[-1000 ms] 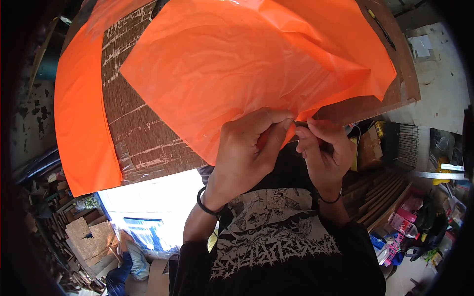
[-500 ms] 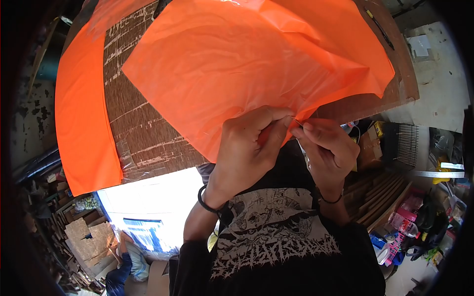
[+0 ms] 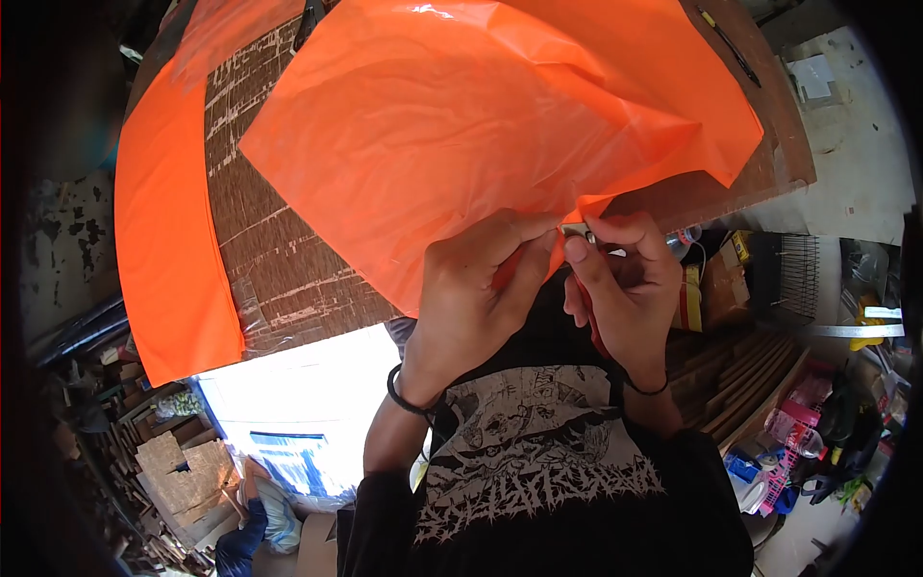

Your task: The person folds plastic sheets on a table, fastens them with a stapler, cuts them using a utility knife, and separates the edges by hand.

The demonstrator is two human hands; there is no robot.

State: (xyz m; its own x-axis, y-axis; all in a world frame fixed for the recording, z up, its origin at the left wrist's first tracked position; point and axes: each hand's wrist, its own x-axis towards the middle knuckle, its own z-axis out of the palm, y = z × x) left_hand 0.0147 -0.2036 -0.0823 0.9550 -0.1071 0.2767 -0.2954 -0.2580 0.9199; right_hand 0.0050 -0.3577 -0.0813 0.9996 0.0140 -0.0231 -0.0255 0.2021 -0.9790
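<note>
A large orange plastic sheet (image 3: 442,125) lies over the brown tabletop (image 3: 279,250), and its near edge is bunched up at my fingertips. My left hand (image 3: 486,279) pinches that edge between thumb and forefinger. Close beside it on the right, my right hand (image 3: 625,279) is closed around a small tool (image 3: 579,231) with a metal tip and a red part below the fingers. The metal tip touches or nearly touches the pinched edge. Most of the tool is hidden by my right fingers.
A folded orange strip (image 3: 173,231) lies at the table's left. A pen (image 3: 731,48) rests near the far right edge. Wood pieces (image 3: 183,471) are piled at lower left, near another person's arm (image 3: 252,481). Long wooden strips (image 3: 740,370) and a pink basket (image 3: 784,462) are at lower right.
My right hand has turned, and the metal tip and red part of the tool now show. My left hand keeps its pinch. The view has shifted slightly.
</note>
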